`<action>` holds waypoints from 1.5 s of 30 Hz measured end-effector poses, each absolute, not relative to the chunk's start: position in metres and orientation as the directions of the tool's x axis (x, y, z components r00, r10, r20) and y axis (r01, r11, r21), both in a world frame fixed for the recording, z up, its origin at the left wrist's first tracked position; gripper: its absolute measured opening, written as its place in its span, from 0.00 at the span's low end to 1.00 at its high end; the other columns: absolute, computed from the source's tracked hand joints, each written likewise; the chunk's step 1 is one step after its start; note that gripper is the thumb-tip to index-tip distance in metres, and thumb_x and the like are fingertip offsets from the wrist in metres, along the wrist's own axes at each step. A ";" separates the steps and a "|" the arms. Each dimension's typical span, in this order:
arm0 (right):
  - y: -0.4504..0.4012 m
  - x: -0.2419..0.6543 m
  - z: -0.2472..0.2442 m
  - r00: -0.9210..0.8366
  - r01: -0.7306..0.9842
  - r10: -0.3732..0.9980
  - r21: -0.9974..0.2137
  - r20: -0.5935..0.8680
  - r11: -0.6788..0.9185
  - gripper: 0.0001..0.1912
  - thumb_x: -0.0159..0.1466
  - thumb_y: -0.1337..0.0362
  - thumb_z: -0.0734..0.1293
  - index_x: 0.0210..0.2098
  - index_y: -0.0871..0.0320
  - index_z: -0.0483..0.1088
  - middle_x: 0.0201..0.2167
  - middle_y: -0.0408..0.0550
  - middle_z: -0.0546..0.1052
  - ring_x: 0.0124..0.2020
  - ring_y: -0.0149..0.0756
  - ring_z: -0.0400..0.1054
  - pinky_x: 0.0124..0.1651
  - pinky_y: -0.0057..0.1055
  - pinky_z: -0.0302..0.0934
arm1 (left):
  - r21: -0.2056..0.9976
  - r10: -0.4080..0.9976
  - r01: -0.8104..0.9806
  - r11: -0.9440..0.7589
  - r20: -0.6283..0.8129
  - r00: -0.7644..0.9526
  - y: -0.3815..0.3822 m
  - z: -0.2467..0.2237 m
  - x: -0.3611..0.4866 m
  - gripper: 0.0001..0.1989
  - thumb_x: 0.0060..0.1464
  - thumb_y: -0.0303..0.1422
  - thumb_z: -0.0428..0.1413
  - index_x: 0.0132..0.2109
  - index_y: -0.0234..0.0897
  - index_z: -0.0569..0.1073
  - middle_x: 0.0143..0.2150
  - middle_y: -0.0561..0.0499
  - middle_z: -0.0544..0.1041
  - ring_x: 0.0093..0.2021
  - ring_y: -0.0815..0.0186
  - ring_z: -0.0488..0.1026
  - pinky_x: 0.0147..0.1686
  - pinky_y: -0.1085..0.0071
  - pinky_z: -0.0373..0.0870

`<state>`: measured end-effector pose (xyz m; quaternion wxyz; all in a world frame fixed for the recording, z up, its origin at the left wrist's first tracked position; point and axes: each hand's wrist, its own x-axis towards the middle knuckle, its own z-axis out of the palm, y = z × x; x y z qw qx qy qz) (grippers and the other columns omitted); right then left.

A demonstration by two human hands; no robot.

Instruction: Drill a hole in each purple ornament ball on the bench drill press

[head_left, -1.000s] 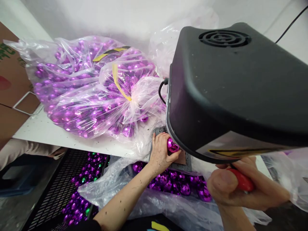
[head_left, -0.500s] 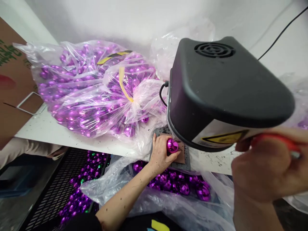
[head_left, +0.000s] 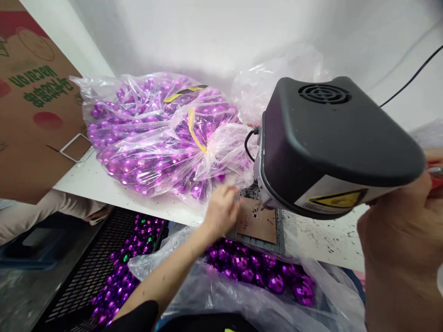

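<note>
Blur hides whether the left hand, just left of the brown pad under the black machine, holds anything, while the right hand grips a half-hidden red handle.

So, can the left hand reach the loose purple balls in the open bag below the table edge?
Probably yes: the left hand is at the table edge, and the purple balls lie uncovered just below.

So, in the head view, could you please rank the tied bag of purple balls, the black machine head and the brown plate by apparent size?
1. Tied bag of purple balls and black machine head: alike, the head nearer.
2. Brown plate.
</note>
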<state>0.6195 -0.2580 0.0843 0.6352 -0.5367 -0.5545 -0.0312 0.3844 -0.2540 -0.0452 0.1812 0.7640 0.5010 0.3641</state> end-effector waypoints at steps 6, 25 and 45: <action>-0.254 0.615 0.091 0.399 0.607 0.538 -0.653 0.743 0.453 0.18 0.63 0.51 0.68 0.31 0.62 0.71 0.20 0.40 0.60 0.24 0.20 0.53 0.28 0.24 0.47 | 0.637 0.989 0.763 -0.108 0.150 0.015 -0.159 -0.055 0.356 0.12 0.51 0.22 0.59 0.45 0.31 0.76 0.49 0.34 0.78 0.60 0.39 0.70 0.60 0.43 0.61; -0.238 0.615 0.099 0.387 0.516 0.629 -0.723 0.674 0.458 0.25 0.63 0.46 0.67 0.27 0.64 0.66 0.21 0.40 0.58 0.26 0.18 0.52 0.29 0.22 0.46 | 0.936 0.958 -0.258 0.240 -0.185 0.219 -0.258 -0.052 0.383 0.26 0.51 0.46 0.68 0.52 0.36 0.75 0.48 0.46 0.79 0.47 0.61 0.77 0.44 0.67 0.75; -0.238 0.613 0.097 0.388 0.505 0.623 -0.722 0.679 0.472 0.31 0.63 0.39 0.64 0.27 0.65 0.64 0.23 0.39 0.55 0.28 0.17 0.53 0.30 0.21 0.47 | 0.771 0.925 0.514 -0.377 0.341 0.167 -0.285 -0.086 0.432 0.24 0.55 0.31 0.65 0.58 0.38 0.68 0.55 0.43 0.77 0.53 0.54 0.74 0.55 0.54 0.71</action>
